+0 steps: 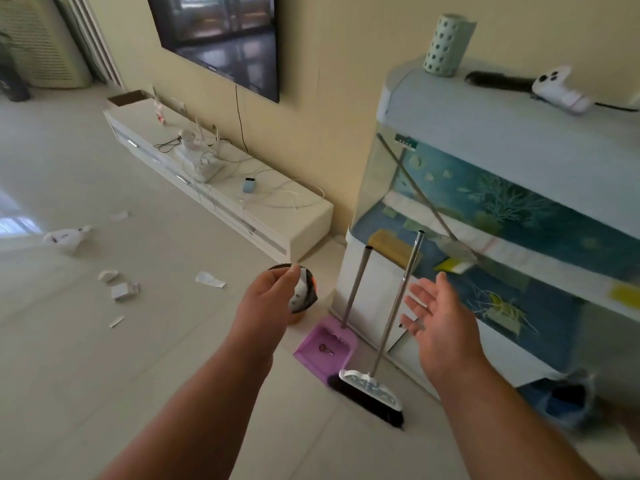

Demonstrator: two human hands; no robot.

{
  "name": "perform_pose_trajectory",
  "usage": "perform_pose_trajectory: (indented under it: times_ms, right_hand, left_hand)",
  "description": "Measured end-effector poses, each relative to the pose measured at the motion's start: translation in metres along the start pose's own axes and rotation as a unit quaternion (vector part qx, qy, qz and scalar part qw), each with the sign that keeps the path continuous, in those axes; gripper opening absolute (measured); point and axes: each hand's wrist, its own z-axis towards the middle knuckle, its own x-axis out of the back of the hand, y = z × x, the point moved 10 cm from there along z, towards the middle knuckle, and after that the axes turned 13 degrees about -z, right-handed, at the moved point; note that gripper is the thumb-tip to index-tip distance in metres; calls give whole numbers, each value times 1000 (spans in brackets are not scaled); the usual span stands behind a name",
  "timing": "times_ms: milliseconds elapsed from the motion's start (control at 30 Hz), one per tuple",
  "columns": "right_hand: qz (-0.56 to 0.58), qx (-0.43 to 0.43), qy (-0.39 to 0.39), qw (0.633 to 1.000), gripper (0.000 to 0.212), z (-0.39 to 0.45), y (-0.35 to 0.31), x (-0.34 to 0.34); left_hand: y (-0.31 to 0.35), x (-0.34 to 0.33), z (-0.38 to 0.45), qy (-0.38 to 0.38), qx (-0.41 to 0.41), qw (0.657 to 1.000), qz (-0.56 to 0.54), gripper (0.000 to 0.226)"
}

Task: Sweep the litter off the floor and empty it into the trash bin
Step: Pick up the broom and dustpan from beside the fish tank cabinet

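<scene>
A broom (398, 306) with a metal handle and a white head with black bristles leans against the white cabinet. Beside it stands a purple dustpan (325, 344) on a long handle. My right hand (440, 320) is open, palm turned left, just right of the broom handle and apart from it. My left hand (266, 296) hovers with loosely curled fingers in front of a small lined trash bin (306, 299) on the floor, and I see nothing held in it. Several scraps of paper litter (123, 291) lie on the pale tiles at left, along with a crumpled white bag (65, 239).
A fish tank (502, 209) sits on the white cabinet (367, 278) at right. A low white TV unit (221, 188) with cables runs along the wall under a wall-mounted TV (221, 39). A blue bundle (561, 400) lies on the floor at the lower right.
</scene>
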Motion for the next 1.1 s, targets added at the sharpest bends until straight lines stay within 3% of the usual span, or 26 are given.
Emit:
perform_pose_trajectory:
  times_ms: [367, 500, 700, 833, 1100]
  right_hand:
    - [8, -18, 9, 1000, 57, 88, -27, 47]
    - [4, -33, 46, 998, 56, 125, -25, 45]
    - [-11, -53, 116, 992, 46, 176, -35, 34]
    - [-71, -48, 137, 987, 26, 201, -41, 20]
    - [-156, -84, 181, 967, 54, 270, -26, 14]
  left_hand:
    - [-27, -108, 66, -30, 17, 997, 72, 16]
    - [-41, -137, 116, -46, 39, 992, 112, 27]
    - [-54, -184, 196, -95, 55, 981, 162, 32]
    - [-57, -208, 234, -139, 41, 964, 224, 43]
    - [-96, -244, 327, -188, 50, 924, 331, 61]
